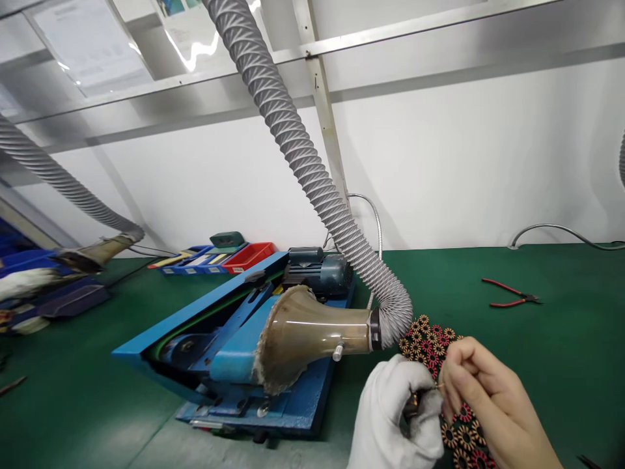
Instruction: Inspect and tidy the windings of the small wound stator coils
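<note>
My left hand (398,417), in a white glove, is curled around a small wire-wound core (411,405), dark with coppery glints and mostly hidden by the fingers. Bare, my right hand (481,394) meets it from the right, its thumb and forefinger pinched on a thin copper wire (439,385) at the core's side. Beneath and behind both hands lie many small ring-shaped wound cores (424,342), copper and red, spread on the green table. My hands cover part of them.
A blue belt sander (224,365) with a brown suction hood (312,332) and grey hose (303,143) stands left of my hands. Red-handled pliers (510,294) lie at the right. Blue and red trays (250,256) sit by the wall; another hood (97,253) is far left.
</note>
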